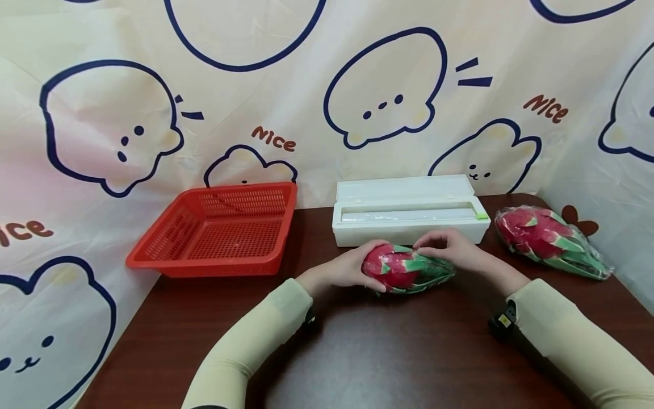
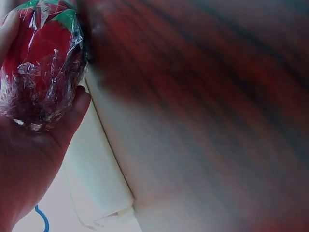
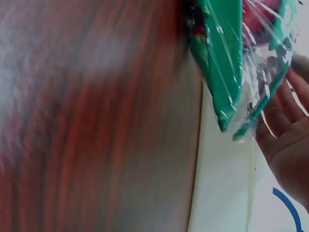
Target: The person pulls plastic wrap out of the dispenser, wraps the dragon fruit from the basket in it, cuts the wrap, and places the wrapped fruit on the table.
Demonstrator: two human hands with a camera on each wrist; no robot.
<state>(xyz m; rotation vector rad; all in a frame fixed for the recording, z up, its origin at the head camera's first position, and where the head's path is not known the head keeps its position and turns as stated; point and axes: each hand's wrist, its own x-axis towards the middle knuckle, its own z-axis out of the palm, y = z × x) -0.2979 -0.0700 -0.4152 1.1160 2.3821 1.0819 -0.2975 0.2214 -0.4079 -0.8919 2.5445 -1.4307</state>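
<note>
A red dragon fruit (image 1: 395, 267) with green scales lies over the middle of the dark table, wrapped in clear film (image 2: 36, 92). My left hand (image 1: 352, 266) grips its rounded end, thumb on the near side and fingers around the far side. The right hand (image 1: 452, 248) reaches over the leafy end, fingertips touching the top of the wrapped fruit. In the right wrist view, the fingers of my right hand (image 3: 287, 116) lie behind the film and long green tips (image 3: 224, 87). A second wrapped dragon fruit (image 1: 549, 238) rests at the right, beyond the right forearm.
Just behind the held fruit stands a white film dispenser box (image 1: 409, 232), its lid raised and a roll (image 1: 409, 215) inside. A red plastic basket (image 1: 214, 264) sits at the back left. Behind the brown table (image 1: 388, 352) hangs a printed cloth (image 1: 286, 102).
</note>
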